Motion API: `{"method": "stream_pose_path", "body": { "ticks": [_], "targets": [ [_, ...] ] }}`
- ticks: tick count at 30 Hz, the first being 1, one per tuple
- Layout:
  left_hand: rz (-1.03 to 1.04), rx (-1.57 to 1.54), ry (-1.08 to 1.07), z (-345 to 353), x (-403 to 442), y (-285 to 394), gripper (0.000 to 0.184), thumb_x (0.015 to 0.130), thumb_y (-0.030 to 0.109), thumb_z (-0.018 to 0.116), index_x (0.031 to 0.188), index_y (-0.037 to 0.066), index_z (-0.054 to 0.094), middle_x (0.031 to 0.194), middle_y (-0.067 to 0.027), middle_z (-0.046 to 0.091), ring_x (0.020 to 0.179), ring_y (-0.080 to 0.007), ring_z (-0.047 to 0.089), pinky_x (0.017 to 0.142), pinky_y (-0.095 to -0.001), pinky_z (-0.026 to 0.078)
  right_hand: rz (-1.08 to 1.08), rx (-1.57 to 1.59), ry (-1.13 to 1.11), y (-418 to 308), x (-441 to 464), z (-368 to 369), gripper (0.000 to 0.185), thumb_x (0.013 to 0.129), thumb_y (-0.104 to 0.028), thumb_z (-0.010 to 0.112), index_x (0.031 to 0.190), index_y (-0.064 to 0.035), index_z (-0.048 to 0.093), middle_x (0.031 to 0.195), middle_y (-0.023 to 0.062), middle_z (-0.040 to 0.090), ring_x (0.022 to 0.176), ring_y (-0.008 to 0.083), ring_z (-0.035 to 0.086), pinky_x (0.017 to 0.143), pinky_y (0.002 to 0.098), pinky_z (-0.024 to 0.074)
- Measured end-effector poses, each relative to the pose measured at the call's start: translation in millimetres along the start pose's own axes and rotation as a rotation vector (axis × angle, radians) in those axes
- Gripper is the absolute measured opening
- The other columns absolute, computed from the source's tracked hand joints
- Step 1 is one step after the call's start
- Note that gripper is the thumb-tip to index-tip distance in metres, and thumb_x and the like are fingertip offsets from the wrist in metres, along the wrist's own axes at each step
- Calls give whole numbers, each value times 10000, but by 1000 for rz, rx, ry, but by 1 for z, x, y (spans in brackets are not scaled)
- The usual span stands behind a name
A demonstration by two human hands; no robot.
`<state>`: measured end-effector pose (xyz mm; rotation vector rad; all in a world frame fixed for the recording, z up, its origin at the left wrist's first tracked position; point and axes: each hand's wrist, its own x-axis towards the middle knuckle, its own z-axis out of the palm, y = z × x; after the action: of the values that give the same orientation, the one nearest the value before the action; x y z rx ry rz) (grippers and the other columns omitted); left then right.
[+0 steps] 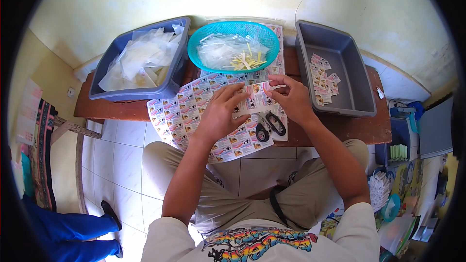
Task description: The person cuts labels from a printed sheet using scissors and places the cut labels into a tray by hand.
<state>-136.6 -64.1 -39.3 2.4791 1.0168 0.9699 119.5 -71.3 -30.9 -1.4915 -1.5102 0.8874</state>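
A small printed label strip (257, 95) lies between my two hands, above the printed label sheets (182, 111) on the brown bench. My right hand (291, 98) pinches the strip's right end between thumb and fingers. On the strip's left side is my left hand (221, 111), its fingers spread and the thumb apart; whether its fingertips touch the strip is hard to tell. Black-handled scissors (270, 127) rest on the sheets just below the strip, their blades partly covered. Cut labels (324, 80) lie in the grey tray (347, 60) at the right.
A grey bin (172, 80) of clear plastic bags (145, 56) stands at the left. Behind my hands, a turquoise basket (195, 63) holds plastic pieces and yellow strips (247, 60). Another person's blue-clad legs (73, 223) show at lower left. Below the bench's right end is a dark crate (399, 128).
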Motion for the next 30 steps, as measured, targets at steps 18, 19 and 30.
{"method": "stream_pose_path", "body": {
  "ticks": [18,19,30],
  "targets": [
    [-145,21,-4,26,-40,-31,597,750,166,958,1296,99,724,1479,-170,640,1356,-394,616,1145,-488,515,-135,-454,-220,36,-42,30,654,889,-143,832,1495,-44,607,1250,238,709,1065,381,740,925,482,605],
    [-141,22,-3,26,-40,-31,597,750,166,958,1296,99,724,1479,-170,640,1356,-394,616,1145,-488,515,-137,-454,-216,31,-46,32,654,889,-143,832,1495,-44,607,1250,238,709,1065,381,740,925,482,605],
    [-213,66,57,21,-41,-35,608,765,143,953,1318,93,707,1477,-210,631,1364,-412,608,1156,-490,505,-69,-754,-288,29,-56,45,824,899,-245,792,1575,52,428,1379,257,631,1199,443,683,1020,527,580]
  ]
}}
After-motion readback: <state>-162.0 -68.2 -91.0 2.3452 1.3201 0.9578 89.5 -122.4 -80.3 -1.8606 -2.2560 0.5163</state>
